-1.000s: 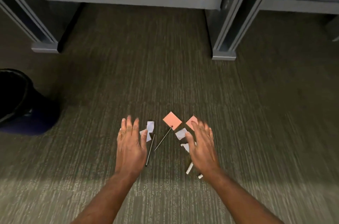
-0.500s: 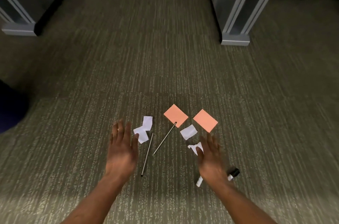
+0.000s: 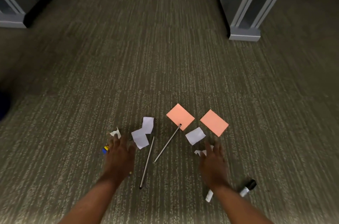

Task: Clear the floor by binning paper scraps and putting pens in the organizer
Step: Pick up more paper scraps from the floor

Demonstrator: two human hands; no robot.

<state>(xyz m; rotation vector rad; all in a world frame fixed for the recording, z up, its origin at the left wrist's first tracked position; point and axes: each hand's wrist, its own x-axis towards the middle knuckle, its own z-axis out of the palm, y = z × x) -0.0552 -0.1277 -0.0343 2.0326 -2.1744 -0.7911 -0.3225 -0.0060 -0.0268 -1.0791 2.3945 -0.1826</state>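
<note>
Two orange paper squares [image 3: 180,116] [image 3: 214,122] lie on the carpet with white scraps [image 3: 143,132] [image 3: 195,135] beside them. Two thin metal pens [image 3: 147,162] [image 3: 167,143] lie between my hands. My left hand [image 3: 119,156] hovers palm down over the floor, fingers near a crumpled white scrap [image 3: 115,133] and a blue and yellow object [image 3: 105,149]. My right hand [image 3: 212,163] is spread over a small white scrap [image 3: 200,152]. A black-capped marker [image 3: 248,187] lies to its right, and a white pen end [image 3: 209,195] shows under my wrist.
Grey desk legs [image 3: 244,35] [image 3: 12,20] stand at the back right and back left. A dark blue bin edge [image 3: 3,102] shows at the far left. Striped carpet [image 3: 146,49] covers the floor.
The view has moved closer to the floor and the bin has slid almost out of frame. Both hands stay open near the scraps; a crumpled scrap and blue and yellow object now show by my left hand.
</note>
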